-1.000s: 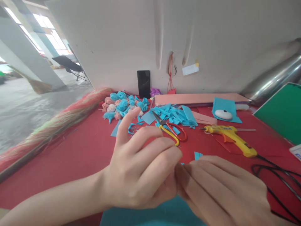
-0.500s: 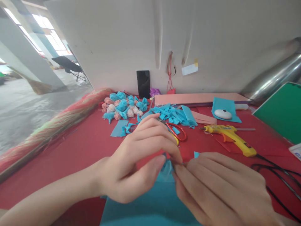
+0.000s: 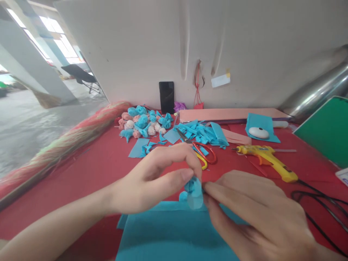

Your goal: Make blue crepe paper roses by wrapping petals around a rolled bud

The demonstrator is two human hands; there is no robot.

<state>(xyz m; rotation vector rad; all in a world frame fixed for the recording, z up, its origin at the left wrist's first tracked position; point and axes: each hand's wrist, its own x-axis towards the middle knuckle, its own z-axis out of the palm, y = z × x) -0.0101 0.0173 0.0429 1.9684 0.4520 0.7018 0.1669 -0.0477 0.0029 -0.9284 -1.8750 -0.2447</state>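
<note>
Between my hands is a small blue crepe paper flower (image 3: 193, 190), its lower petals loose. My left hand (image 3: 165, 177) pinches its top and left side between thumb and bent fingers. Close against its right side is my right hand (image 3: 255, 214), thumb and forefinger pressed together; what lies between those fingertips is hidden. Below both hands a large blue paper sheet (image 3: 174, 235) lies on the red table. Scissors with red and yellow handles (image 3: 207, 154) rest just beyond my left fingers.
Paper flowers (image 3: 143, 121) are heaped at the back left, blue scraps (image 3: 199, 132) beside them. A yellow glue gun (image 3: 269, 159) with a black cord lies right. A phone (image 3: 166, 97) leans on the wall. A white oval object (image 3: 259, 132) sits on blue paper.
My left fingers have curled in, and more of the blue flower shows between the hands. My right hand has tilted and moved slightly, uncovering more of the sheet. The view has shifted slightly.
</note>
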